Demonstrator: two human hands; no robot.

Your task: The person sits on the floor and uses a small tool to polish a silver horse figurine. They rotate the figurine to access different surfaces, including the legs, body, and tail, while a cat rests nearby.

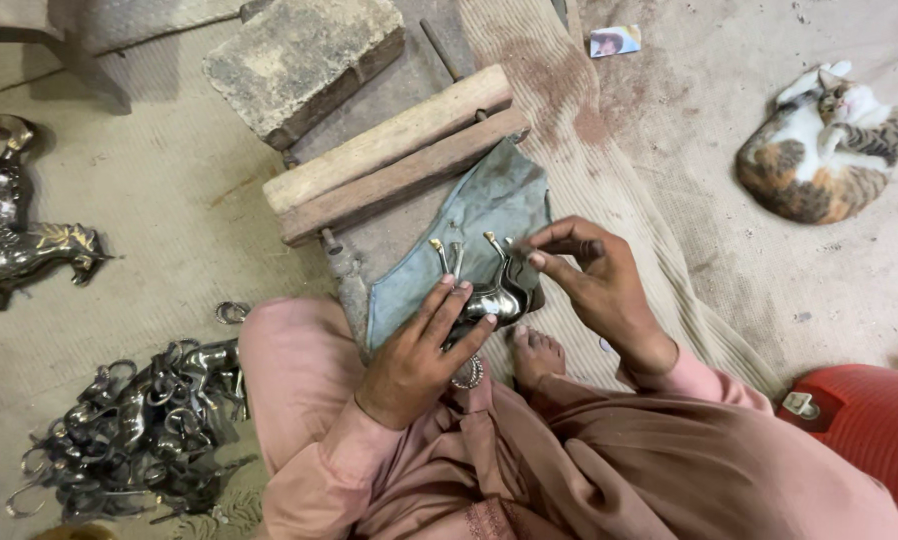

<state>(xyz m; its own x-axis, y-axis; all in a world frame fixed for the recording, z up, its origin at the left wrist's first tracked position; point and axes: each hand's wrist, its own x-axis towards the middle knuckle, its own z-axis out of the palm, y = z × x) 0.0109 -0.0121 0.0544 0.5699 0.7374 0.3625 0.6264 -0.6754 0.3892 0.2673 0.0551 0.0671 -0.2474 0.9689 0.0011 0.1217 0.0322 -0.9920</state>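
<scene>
Left hand (424, 345) presses a small metal figurine (489, 296) onto blue cloth (479, 225) by the foot (536, 352). Right hand (594, 275) pinches a thin tool, too small to identify, at its top. Risk: tool slipping toward fingers. One cat (822, 145), two wooden bars (394, 150), one scrap-metal pile (139, 425).

You get soft, even, rather dim light with faint shadows, small glints on the metal figure (489, 298), sharp focus mid-scene, and slight wide-angle stretch at the edges.
</scene>
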